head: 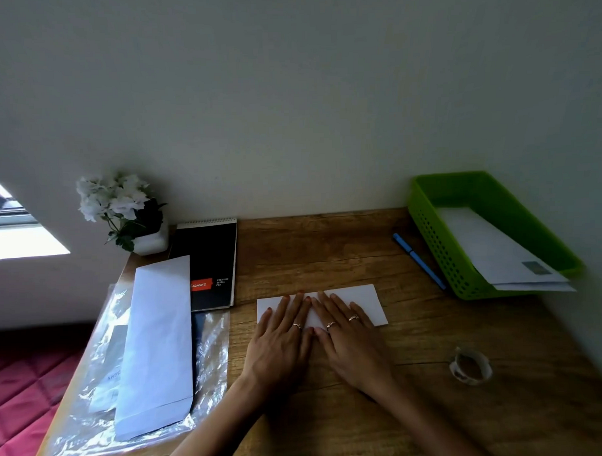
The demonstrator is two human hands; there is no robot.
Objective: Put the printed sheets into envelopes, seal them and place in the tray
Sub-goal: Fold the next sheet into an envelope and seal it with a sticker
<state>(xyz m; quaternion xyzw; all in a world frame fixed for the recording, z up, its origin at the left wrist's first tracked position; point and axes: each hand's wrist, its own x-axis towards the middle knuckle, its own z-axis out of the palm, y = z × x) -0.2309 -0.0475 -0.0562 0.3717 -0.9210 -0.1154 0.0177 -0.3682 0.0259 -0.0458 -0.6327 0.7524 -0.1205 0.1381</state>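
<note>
Two hands, the left hand [279, 344] and right hand [351, 342], lay flat with fingers straight (thumbs nearly touching) on a folded white sheet [360, 302] mid-desk; sealed envelopes [498, 251] sat in the green tray [433, 237] at the far right.

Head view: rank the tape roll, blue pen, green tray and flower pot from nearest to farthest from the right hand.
From the right hand, pressing flat on the folded sheet:
1. Tape roll, to its right, toward the near edge.
2. Blue pen, right and farther back.
3. Green tray, beyond the pen, far right.
4. Flower pot, far left corner.
</note>
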